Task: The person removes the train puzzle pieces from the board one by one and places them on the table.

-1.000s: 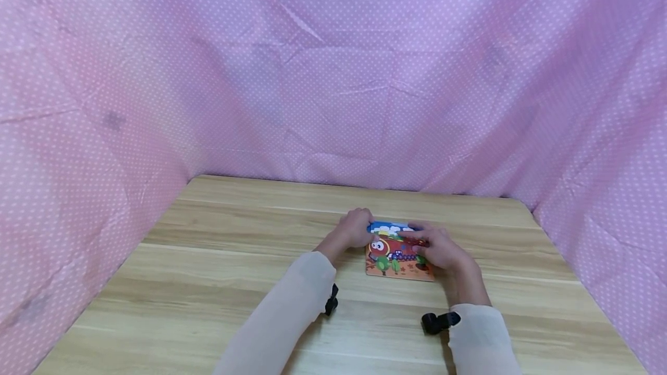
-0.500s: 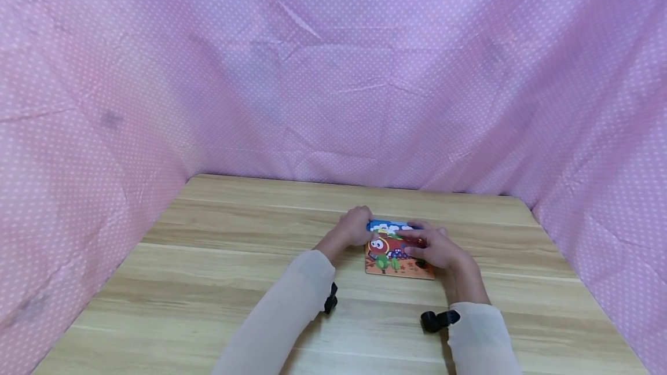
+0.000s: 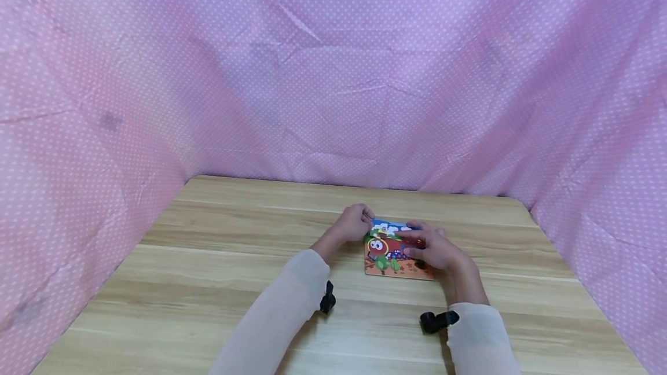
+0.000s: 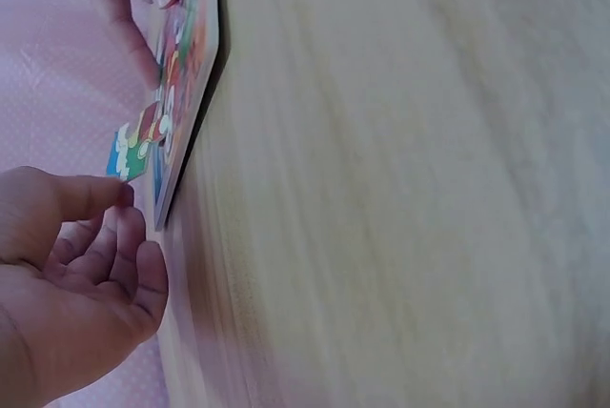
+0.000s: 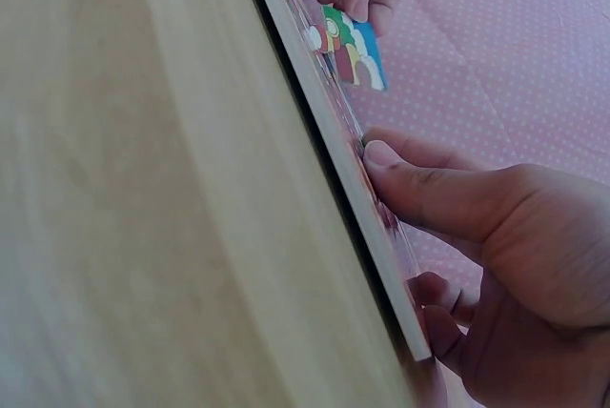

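A square jigsaw puzzle (image 3: 398, 270) with a red cartoon train lies flat on the wooden table. At its far left corner, my left hand (image 3: 352, 223) pinches a puzzle piece (image 4: 132, 147) by its edge between thumb and fingers. In both wrist views this blue, white and green piece stands tilted up from the board, its lower edge close to the surface. My right hand (image 3: 438, 249) rests on the puzzle's right side. Its thumb (image 5: 410, 184) and forefinger touch the surface, while other fingers lie by the board's edge. The hand hides the puzzle's upper right part.
The pale wooden table (image 3: 208, 282) spreads around the puzzle on all sides. Pink dotted cloth (image 3: 333, 103) hangs behind the table and along both sides. A black wrist camera (image 3: 439, 322) is strapped at each sleeve cuff.
My left hand has lifted slightly at the far left corner and now raises the pinched piece's edge off the board. My right hand stays almost where it was on the puzzle.
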`<action>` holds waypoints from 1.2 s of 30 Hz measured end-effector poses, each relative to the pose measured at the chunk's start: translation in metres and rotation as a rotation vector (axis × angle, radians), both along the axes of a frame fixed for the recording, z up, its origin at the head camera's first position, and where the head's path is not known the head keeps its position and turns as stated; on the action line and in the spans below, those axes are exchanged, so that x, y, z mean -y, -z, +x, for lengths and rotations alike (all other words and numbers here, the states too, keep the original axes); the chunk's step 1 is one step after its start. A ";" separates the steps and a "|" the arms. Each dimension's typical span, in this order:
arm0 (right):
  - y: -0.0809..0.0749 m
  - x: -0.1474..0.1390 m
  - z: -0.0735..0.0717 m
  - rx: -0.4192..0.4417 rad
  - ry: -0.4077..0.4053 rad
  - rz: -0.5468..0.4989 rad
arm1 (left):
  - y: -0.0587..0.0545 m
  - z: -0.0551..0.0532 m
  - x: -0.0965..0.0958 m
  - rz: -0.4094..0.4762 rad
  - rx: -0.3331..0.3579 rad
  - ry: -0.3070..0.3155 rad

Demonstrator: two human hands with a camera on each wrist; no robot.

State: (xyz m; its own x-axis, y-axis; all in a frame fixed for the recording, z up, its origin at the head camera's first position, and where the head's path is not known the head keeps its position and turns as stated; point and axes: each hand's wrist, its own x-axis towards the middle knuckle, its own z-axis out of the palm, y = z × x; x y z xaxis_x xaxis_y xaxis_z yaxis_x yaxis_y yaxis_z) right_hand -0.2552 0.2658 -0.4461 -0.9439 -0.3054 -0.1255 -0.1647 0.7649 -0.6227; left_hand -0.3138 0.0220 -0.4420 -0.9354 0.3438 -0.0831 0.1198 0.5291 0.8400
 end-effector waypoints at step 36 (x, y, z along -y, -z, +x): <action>0.004 0.000 -0.001 -0.009 0.027 -0.006 | -0.011 -0.018 0.149 0.163 0.070 -0.171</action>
